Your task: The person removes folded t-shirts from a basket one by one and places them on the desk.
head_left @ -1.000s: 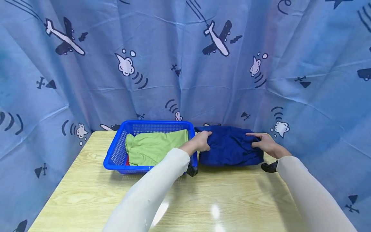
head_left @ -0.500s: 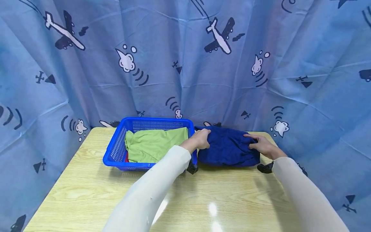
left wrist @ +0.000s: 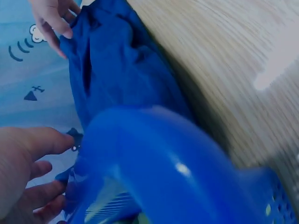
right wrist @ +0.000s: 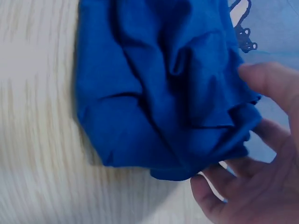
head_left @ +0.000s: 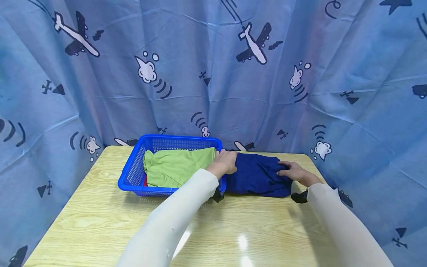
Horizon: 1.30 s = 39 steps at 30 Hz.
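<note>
Navy blue cloth (head_left: 258, 180), folded into a loose bundle, lies on the wooden table (head_left: 213, 230) between the two hands, its left end touching the blue plastic basket (head_left: 133, 174).

Left hand (head_left: 225, 163) sits on the cloth's left end right at the basket wall. Fingers look curled over the fabric edge in the head view; the left wrist view shows fingers (left wrist: 35, 149) only loosely bent, so a light hold, not a firm pinch.

Right hand (head_left: 295, 173) is on the cloth's right end, fingers (right wrist: 224, 196) cupped round the bunched folds, thumb above, loosely closed on the fabric.

Handling, judged: soft, light, limp, not fragile, not slippery. The layers look likely to slide apart and sag in the middle if lifted by one end. Best taken at both short ends, pinching through all layers, or scooped from under.

Left of the left hand: green cloth (head_left: 176, 167) in the basket, a bit of red under it. Behind both grips: blue curtain with airplane print (head_left: 253, 42).
</note>
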Each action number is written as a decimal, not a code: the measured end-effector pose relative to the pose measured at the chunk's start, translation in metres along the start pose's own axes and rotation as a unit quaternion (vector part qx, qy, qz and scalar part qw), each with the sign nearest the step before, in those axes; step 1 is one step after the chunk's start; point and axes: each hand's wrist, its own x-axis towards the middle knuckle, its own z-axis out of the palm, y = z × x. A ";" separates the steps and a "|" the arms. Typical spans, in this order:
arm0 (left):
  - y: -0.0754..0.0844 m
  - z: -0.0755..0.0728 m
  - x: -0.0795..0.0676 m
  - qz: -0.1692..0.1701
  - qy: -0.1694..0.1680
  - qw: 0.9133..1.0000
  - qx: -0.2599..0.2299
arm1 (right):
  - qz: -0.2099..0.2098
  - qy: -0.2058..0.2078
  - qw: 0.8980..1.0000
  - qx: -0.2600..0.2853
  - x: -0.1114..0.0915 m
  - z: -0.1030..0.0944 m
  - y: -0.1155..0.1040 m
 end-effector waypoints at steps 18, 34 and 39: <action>-0.025 -0.004 -0.018 0.065 0.045 0.996 -0.032 | -0.029 0.014 0.999 0.019 -0.023 -0.004 -0.058; -0.085 -0.017 -0.046 0.088 0.068 0.986 -0.120 | -0.139 0.003 0.990 0.033 -0.035 0.034 -0.135; -0.109 -0.020 -0.056 0.076 0.061 0.987 -0.124 | -0.155 -0.008 0.987 0.043 -0.041 0.046 -0.150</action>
